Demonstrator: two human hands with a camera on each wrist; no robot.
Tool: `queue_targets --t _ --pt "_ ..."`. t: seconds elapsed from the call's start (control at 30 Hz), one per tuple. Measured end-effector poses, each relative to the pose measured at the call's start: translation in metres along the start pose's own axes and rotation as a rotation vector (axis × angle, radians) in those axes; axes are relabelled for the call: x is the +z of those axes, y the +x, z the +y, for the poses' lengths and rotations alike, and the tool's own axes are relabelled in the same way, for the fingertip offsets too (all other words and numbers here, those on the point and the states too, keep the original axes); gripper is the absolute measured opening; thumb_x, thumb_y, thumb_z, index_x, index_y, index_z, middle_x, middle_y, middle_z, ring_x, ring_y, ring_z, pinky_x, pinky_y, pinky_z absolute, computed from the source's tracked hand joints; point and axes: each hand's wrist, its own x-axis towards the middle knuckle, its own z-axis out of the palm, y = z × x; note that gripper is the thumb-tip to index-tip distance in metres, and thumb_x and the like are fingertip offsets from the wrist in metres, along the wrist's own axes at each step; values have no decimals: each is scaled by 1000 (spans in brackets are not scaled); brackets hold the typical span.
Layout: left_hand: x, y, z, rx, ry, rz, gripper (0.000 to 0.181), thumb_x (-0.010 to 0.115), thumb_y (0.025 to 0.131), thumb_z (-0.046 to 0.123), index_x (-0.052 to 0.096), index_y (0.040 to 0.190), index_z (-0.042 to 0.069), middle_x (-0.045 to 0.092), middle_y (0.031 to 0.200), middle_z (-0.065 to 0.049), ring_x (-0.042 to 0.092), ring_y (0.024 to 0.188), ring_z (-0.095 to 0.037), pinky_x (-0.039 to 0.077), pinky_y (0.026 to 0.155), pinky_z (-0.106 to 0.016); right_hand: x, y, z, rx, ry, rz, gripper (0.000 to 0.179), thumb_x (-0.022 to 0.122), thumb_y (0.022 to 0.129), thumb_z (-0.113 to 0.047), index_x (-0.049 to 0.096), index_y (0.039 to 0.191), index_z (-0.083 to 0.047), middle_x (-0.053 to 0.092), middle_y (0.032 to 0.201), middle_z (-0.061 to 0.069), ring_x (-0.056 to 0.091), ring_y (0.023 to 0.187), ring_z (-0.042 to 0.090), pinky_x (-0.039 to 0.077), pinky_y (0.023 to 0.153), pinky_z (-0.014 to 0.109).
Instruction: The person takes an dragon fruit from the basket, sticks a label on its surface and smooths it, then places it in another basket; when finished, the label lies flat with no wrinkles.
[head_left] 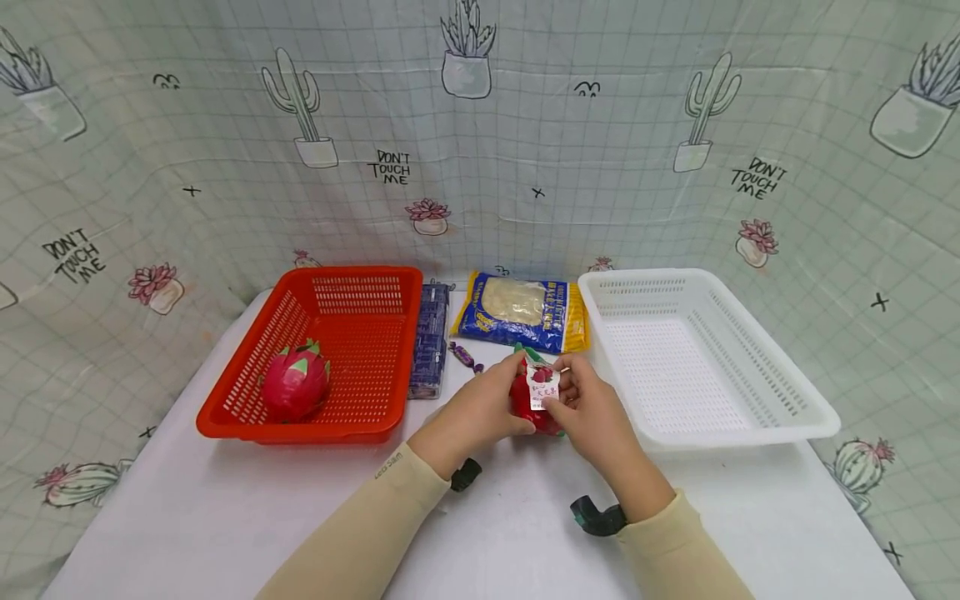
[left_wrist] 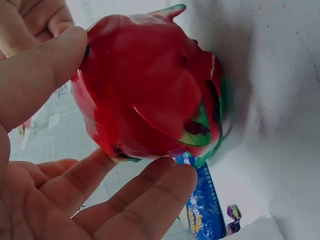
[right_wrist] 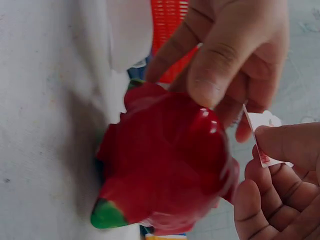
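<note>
My left hand (head_left: 489,406) holds a glossy red dragon fruit (left_wrist: 145,85) with green-tipped scales, thumb on one side and fingers on the other. The fruit lies low over the white tabletop, between the two baskets. With thumb and fingers, my right hand (head_left: 592,408) pinches a small white tag (head_left: 543,390) printed with a dragon fruit picture and red writing. In the head view this tag overlaps the fruit; the right wrist view shows the tag (right_wrist: 258,122) beside it. Another pink dragon fruit (head_left: 295,383) sits in the red basket (head_left: 367,432) on the left.
A white basket (head_left: 742,435) stands at right. Behind the hands lie a blue and yellow packet (head_left: 517,310), a purple-wrapped candy (head_left: 463,356) and a dark blue pack (head_left: 430,342) along the red basket. A patterned curtain (head_left: 510,192) hangs at the back.
</note>
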Motion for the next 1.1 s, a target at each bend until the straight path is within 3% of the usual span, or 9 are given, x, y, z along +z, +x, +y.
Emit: queue_targets --t 0.33,0.6,0.77,0.87,1.0,1.1 --pt "2 0 1 -14 18 -15 105 92 85 23 30 168 12 51 164 -8 58 142 -28 50 119 -48 12 1 5 -72 -121 -5 45 80 93 -7 53 130 -9 64 102 9 56 85 19 50 73 27" --pt "0 -1 0 6 28 -2 103 93 84 22 32 167 12 54 161 -8 61 139 -27 51 118 -46 14 4 4 -33 -148 21 49 84 91 -13 55 130 -8 60 105 9 54 84 19 49 68 25" --pt "-2 -1 -1 -11 34 -2 105 92 85 24 30 168 13 53 162 -8 60 141 -28 51 118 -47 16 11 1 -10 -184 20 53 85 89 -20 54 131 -8 61 110 12 59 100 25 61 86 39" --pt "-2 0 -1 -16 23 -5 105 93 84 23 30 168 14 53 161 -7 60 140 -28 53 115 -48 17 16 -1 14 -222 4 60 85 90 -26 52 136 -7 63 123 16 61 115 31 61 101 51" --pt "-1 0 0 -24 22 -11 108 92 84 24 27 169 15 53 162 -7 60 141 -28 55 114 -48 16 21 -3 39 -260 -29 64 83 92 -33 51 140 -6 63 133 18 62 119 34 60 103 54" --pt "-2 -1 0 -33 34 -15 111 93 84 26 23 170 14 51 163 -8 60 141 -28 56 112 -48 15 24 -4 43 -288 -47 51 82 93 -36 60 128 -7 67 122 16 63 109 31 62 95 50"
